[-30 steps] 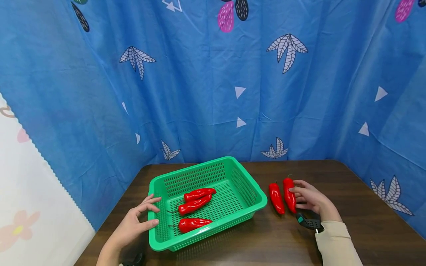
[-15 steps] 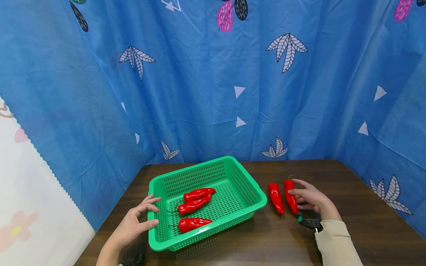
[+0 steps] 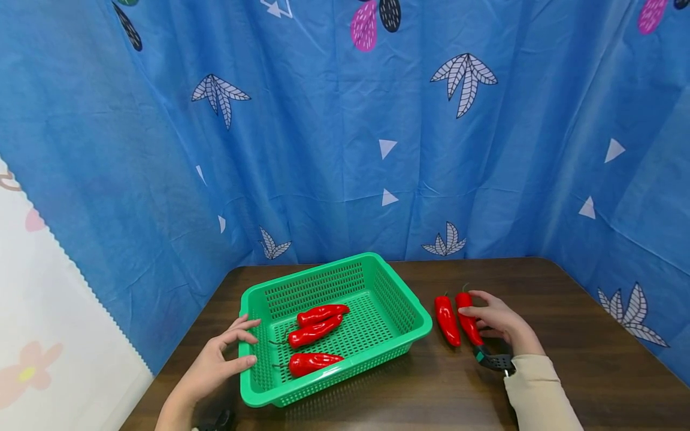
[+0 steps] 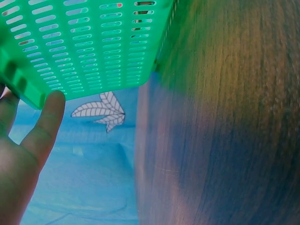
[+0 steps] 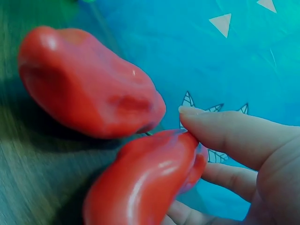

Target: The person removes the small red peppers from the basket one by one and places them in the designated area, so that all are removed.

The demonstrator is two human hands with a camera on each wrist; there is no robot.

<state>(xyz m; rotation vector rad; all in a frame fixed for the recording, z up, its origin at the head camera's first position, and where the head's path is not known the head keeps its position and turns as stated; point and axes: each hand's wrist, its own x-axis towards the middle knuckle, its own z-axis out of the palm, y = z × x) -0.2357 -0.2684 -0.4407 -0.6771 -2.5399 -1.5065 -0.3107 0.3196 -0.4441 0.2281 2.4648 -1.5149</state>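
Observation:
In the head view, my left hand (image 3: 212, 362) rests loosely at the left rim of a green plastic basket (image 3: 378, 357), fingers extended over it. The left wrist view has its fingers touching the slotted wall (image 4: 86, 51) near the rim. Inside lie three red peppers: one at the back (image 3: 322, 314), one beside it (image 3: 315, 332) and one nearer the front (image 3: 309, 364). On the right, my right hand (image 3: 498, 320) pinches a red pepper (image 3: 472, 331) between thumb and fingers. Just left of it lies another red pepper (image 3: 447, 320) on the table.
A dark wooden table (image 3: 388, 407) carries everything. Behind it hangs a blue patterned curtain (image 3: 334, 161), with a white floral cloth (image 3: 59, 311) at the left. A black wrist strap (image 3: 493, 361) is worn at my right wrist.
My right hand has shifted slightly left with its pepper, closing the gap to the pepper beside it. My left hand and the basket look unmoved.

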